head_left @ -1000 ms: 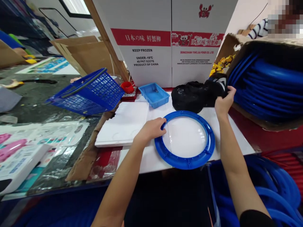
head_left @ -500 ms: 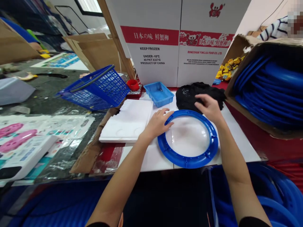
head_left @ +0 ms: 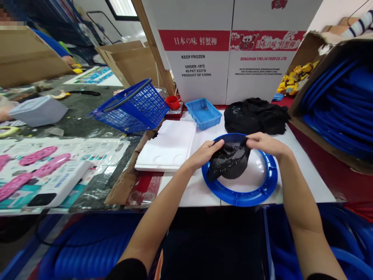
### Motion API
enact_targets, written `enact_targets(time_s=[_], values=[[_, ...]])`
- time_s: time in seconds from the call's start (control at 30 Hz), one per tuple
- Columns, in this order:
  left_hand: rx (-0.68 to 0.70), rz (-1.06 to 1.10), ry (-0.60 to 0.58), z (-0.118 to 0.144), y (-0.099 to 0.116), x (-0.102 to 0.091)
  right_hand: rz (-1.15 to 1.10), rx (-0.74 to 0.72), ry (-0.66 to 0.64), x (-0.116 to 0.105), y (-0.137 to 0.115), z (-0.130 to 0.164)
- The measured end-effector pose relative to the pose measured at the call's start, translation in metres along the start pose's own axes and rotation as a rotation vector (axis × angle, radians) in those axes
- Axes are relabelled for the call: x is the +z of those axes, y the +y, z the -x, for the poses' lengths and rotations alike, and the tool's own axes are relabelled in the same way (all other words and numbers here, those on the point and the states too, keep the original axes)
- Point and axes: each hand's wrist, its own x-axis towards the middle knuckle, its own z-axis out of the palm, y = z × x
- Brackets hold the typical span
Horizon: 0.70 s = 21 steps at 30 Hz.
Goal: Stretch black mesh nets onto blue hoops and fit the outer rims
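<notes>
A blue plastic ring (head_left: 243, 196) lies flat on the white board (head_left: 189, 194) in front of me. Above it hangs a piece of black mesh net (head_left: 229, 159), held between both hands. My left hand (head_left: 205, 152) pinches its left edge and my right hand (head_left: 264, 143) pinches its right edge. Behind the ring sits a heap of more black net (head_left: 256, 116).
A blue basket (head_left: 131, 107) tilts at the left, with a small blue tray (head_left: 204, 112) and a red cup (head_left: 172, 102) near white cartons (head_left: 230, 50). A box of blue rings (head_left: 340, 101) stands at right. White foam (head_left: 170, 146) lies left of the ring. Printed packs (head_left: 43, 171) cover the left table.
My right hand went from the black heap to over the ring, bringing one piece of net. My left hand left the ring's rim and took the net's other edge.
</notes>
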Motion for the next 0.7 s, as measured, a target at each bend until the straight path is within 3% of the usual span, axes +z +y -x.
enact_targets(time_s=[0.07,0.2,0.3,0.37,0.43,0.5,0.53,0.6,0.63,0.7], values=[[0.065,0.061,0.019,0.002,0.002,-0.001,-0.026,-0.054,-0.111,-0.003,-0.001,0.006],[0.105,0.258,0.055,0.003,0.008,-0.007,-0.237,-0.13,-0.073,-0.01,0.001,0.016],[0.092,0.265,0.117,-0.001,0.009,-0.011,-0.077,-0.056,-0.062,-0.017,0.004,0.016],[0.093,0.238,0.185,-0.005,0.008,-0.01,0.191,0.036,0.169,-0.021,0.008,0.011],[0.075,0.205,0.225,-0.009,0.006,-0.008,0.442,0.101,0.569,-0.021,0.013,0.004],[0.046,0.177,0.214,-0.011,0.004,-0.005,0.567,0.103,0.891,-0.016,0.016,-0.003],[0.041,0.168,0.188,-0.011,0.003,-0.003,0.57,0.071,0.973,-0.011,0.015,-0.006],[0.061,0.143,0.107,-0.01,0.0,0.001,0.477,-0.047,0.973,0.003,0.007,-0.01],[0.078,0.129,0.055,-0.01,-0.002,0.004,0.397,-0.102,0.898,0.011,0.002,-0.011],[0.098,0.125,-0.035,-0.009,-0.007,0.011,0.205,-0.149,0.557,0.028,-0.01,-0.011]])
